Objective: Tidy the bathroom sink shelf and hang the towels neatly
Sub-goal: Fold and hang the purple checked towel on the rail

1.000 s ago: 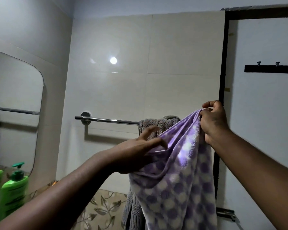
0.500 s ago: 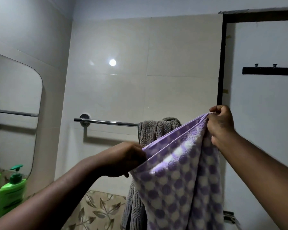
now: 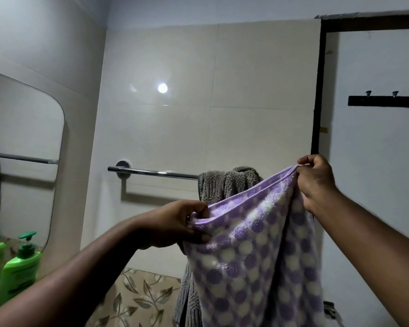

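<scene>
A purple towel with white dots (image 3: 253,256) hangs spread between both hands in front of the wall. My left hand (image 3: 175,223) pinches its top edge at the lower left. My right hand (image 3: 316,182) grips the other top corner, held higher on the right. Behind it a chrome towel rail (image 3: 151,172) runs along the tiled wall. A grey ribbed towel (image 3: 224,185) is bunched over the rail's right part and hangs down behind the purple one, mostly hidden.
A mirror (image 3: 21,147) fills the left wall. A green pump bottle (image 3: 19,267) stands below it with its reflection beside it. A black hook rack (image 3: 385,100) sits on the right wall past a dark door frame (image 3: 316,114). Leaf-patterned tiles (image 3: 137,300) lie below.
My left hand has closed on the purple towel's top edge and pulled it out to the left. My right hand has shifted right, stretching the edge between them.
</scene>
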The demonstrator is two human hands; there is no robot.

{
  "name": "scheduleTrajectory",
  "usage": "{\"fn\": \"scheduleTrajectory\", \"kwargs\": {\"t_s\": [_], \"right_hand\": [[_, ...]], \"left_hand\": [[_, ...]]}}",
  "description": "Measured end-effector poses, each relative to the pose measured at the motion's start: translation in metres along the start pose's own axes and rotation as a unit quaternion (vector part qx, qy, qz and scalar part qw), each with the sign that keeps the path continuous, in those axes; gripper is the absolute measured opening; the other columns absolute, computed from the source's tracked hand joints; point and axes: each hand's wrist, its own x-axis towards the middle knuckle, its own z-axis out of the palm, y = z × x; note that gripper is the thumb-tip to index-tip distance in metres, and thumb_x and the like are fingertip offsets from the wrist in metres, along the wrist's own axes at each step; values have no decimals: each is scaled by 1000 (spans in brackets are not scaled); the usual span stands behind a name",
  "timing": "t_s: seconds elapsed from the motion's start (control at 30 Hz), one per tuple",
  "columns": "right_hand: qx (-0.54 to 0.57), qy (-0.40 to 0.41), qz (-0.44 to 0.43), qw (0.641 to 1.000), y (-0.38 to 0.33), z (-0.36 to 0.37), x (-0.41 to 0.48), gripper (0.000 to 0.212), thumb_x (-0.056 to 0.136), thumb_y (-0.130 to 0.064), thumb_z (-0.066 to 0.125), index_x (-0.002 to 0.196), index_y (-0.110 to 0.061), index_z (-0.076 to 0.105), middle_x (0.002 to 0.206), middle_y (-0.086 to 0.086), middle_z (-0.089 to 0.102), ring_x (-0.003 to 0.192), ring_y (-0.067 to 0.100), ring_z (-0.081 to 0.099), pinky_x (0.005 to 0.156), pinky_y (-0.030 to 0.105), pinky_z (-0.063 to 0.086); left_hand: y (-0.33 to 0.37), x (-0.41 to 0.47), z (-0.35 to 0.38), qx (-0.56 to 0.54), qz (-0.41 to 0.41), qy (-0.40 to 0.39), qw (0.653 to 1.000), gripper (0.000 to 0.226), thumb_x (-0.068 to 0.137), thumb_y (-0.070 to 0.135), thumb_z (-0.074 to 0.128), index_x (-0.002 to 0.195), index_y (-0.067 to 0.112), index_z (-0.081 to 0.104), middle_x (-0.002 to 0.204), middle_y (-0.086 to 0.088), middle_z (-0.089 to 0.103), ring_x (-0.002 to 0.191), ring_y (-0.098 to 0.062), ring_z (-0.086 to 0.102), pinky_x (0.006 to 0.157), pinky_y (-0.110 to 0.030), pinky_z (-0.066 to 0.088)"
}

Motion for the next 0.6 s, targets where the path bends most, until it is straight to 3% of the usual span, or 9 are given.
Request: {"fn": "scheduleTrajectory", "kwargs": {"t_s": [0.17,0.23,0.3,0.37,0.5,0.6], "right_hand": [[-7,-11,-18,1000,1,-5,-1,26,89,5,47,93,-18,57,88,2,55,72,16,48,61,26,39],[-8,-18,-14,1000,4,-6,-1,27,89,5,46,91,-19,57,89,3,55,74,18,48,59,27,38],[-6,-23,0,1000,6,-9,0,25,90,5,47,95,-17,58,89,3,55,71,17,48,58,27,39],[-5,-35,15,999,8,-11,-1,24,91,4,48,96,-17,59,91,4,57,73,19,51,62,28,42],[0,-52,37,998,13,-10,-7,29,91,4,50,81,-22,55,90,6,57,81,24,53,68,34,45],[38,-83,44,995,7,-13,-12,31,93,4,48,78,-23,53,84,5,55,72,21,51,62,31,44]], "left_hand": [[14,-3,-12,126,-36,19,991,27,81,11,84,89,9,58,83,-1,56,72,-13,59,63,-37,61],[22,-7,-19,103,-7,20,994,27,80,4,83,80,13,57,76,3,58,71,-10,58,60,-28,56],[29,-10,-25,8,28,41,999,25,79,-4,80,79,7,57,74,1,59,73,-10,59,58,-24,52],[29,-9,-31,-40,52,100,993,27,81,-2,79,81,-1,52,71,4,60,69,-10,57,52,-25,47],[18,0,-33,89,137,296,941,44,78,34,83,71,10,48,63,9,44,60,-12,37,54,-29,27],[23,-3,-33,-41,190,309,931,45,85,18,79,70,0,42,63,-4,38,57,-12,35,47,-24,25]]}}
